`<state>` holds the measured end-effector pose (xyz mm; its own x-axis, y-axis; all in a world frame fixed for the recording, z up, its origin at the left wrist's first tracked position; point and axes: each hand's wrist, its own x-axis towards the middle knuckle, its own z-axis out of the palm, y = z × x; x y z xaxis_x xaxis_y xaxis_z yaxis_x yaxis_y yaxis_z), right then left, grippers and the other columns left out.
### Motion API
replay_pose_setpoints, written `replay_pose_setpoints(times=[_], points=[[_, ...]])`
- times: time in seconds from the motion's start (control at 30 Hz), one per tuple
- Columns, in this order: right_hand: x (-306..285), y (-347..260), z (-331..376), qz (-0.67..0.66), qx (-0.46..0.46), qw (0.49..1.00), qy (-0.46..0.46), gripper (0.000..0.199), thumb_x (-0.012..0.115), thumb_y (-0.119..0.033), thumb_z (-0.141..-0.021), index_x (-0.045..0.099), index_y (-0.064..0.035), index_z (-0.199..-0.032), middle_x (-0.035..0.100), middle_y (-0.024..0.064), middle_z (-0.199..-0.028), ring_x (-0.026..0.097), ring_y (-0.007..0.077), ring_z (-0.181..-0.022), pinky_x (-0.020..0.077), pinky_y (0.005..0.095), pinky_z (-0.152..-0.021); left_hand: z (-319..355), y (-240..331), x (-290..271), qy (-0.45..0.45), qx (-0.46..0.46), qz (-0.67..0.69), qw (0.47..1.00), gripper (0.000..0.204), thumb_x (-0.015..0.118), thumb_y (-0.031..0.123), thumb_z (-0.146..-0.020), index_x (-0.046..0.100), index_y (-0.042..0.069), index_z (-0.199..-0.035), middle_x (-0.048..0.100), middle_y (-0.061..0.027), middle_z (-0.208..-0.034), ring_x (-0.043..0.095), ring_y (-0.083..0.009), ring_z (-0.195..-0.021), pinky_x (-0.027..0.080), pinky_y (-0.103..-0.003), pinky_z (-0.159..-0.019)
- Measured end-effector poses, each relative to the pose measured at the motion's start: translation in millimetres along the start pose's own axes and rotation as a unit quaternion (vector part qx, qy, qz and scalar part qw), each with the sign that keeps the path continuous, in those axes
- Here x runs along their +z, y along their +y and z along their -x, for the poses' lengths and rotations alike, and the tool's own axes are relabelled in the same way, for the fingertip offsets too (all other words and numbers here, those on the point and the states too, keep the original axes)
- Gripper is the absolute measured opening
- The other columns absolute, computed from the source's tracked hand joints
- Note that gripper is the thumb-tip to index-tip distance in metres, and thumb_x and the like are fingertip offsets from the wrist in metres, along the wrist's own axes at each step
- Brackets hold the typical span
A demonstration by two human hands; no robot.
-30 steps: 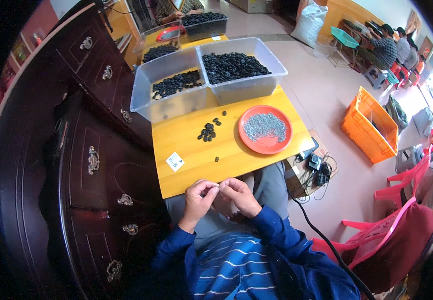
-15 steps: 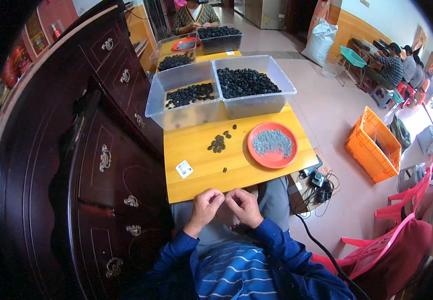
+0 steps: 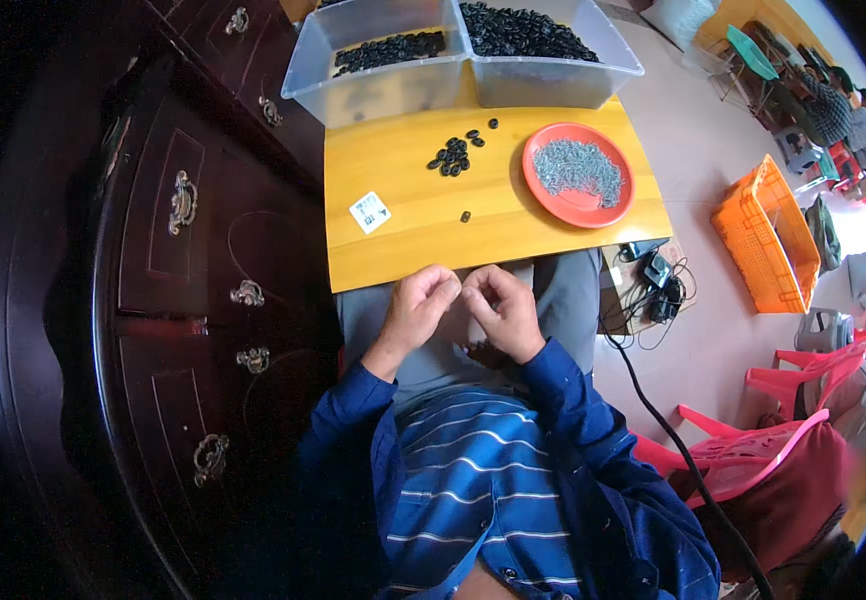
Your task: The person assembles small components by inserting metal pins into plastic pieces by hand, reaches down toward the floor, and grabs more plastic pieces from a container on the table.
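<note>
My left hand and my right hand meet over my lap, just off the near edge of the yellow table. Thumb and fingers are pinched on each, the fingertips almost touching. Whatever they hold is too small to make out. Beyond them a lone black oval piece lies on the tabletop. Farther off is a small pile of similar black pieces, with a few strays beside it. A red plate to the right holds many small silvery metal pieces.
Two translucent bins with black pieces stand at the table's far end. A white printed card lies at left. Dark drawers flank the left side. Rightward are cables and adapters, an orange crate, pink chairs and seated people.
The view has tilted downward, so the table and bins sit higher in the picture. Both hands keep their pinch close together; nothing on the table has visibly moved.
</note>
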<state>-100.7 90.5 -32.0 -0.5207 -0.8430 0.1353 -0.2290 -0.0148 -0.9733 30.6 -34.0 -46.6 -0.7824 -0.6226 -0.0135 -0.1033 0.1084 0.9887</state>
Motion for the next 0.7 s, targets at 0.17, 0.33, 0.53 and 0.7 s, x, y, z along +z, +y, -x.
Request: replay_pose_setpoints(times=[0.17,0.33,0.53,0.7], points=[[8.4,3.2,4.3,-0.223,0.106,0.968,-0.040,0.008,0.064,-0.011,-0.098,0.061,-0.0037,-0.095,0.061,-0.0032,-0.084,0.054,0.0046,-0.075,0.0465,0.0215,-0.068,4.6,0.7,-2.3,-0.004,-0.003,0.030,1.000,0.019,0.061,0.018,-0.097,0.066,0.001,-0.091,0.062,-0.0016,-0.073,0.056,-0.0087,-0.066,0.046,-0.026,-0.060],[10.7,1.9,2.8,-0.331,0.167,0.927,-0.057,0.011,0.061,-0.017,-0.101,0.060,-0.0073,-0.096,0.058,-0.0040,-0.085,0.053,0.0051,-0.075,0.0454,0.0210,-0.068,9.2,16.0,-1.9,0.033,-0.003,0.094,0.995,0.012,0.061,0.011,-0.097,0.068,0.001,-0.098,0.065,-0.0018,-0.080,0.060,-0.0073,-0.071,0.050,-0.024,-0.066],[12.0,-4.6,-3.7,-0.381,0.194,0.900,-0.081,0.012,0.062,-0.019,-0.100,0.062,-0.0074,-0.097,0.059,-0.0027,-0.084,0.054,0.0061,-0.072,0.0462,0.0218,-0.068,2.7,28.9,-10.0,0.055,0.195,-0.126,0.971,0.014,0.067,0.000,-0.088,0.069,0.003,-0.102,0.069,-0.0090,-0.085,0.068,-0.0210,-0.078,0.052,-0.031,-0.069],[9.3,1.8,-15.5,-0.354,0.234,0.898,-0.118,0.014,0.062,-0.019,-0.100,0.063,-0.0064,-0.097,0.059,-0.0024,-0.081,0.055,0.0065,-0.071,0.0463,0.0222,-0.067,0.8,23.9,-18.9,0.056,0.172,-0.127,0.975,0.010,0.066,0.002,-0.088,0.066,0.002,-0.098,0.068,-0.0119,-0.086,0.067,-0.0266,-0.079,0.052,-0.034,-0.069]])
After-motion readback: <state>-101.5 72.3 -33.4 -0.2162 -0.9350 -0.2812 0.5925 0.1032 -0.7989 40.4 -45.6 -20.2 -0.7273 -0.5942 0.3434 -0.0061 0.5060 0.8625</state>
